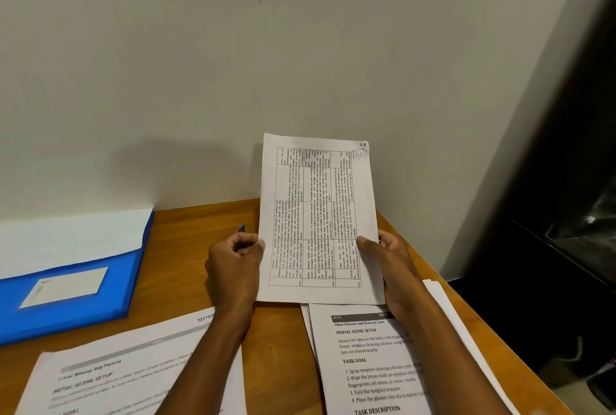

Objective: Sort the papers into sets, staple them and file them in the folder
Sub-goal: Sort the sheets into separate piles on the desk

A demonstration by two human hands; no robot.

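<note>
Print on the held sheet (320, 221) runs sideways in a ruled table and is too small to read; only a handwritten mark in its top right corner stands out, and even that is unclear. Both hands hold this sheet upright above the desk's (186, 268) far edge, against the wall (233, 48): the left hand (235, 259) pinches its left edge with curled fingers, the right hand (388, 259) grips its right edge with the thumb across the front, the other fingers hidden behind the paper. A small blue tip (240, 228) pokes out just above the left hand, most of it covered, so what it is cannot be told. At the desk's left edge lies the folder (100, 291), open, blue, cut off by the frame; white paper (66, 238) sits in its pocket and a pale label is on the pocket front, its writing blurred. Near the desk's front edge, left of the forearms, lies a page (126, 371) with blurred headings, its lower part out of frame and partly under the left forearm. At the right edge, below the held sheet, rests a stack (373, 361) whose top page reads "Clean Glasses and Store in Case"; the right forearm crosses it and more sheets fan out beneath, toward the desk's right corner.
</note>
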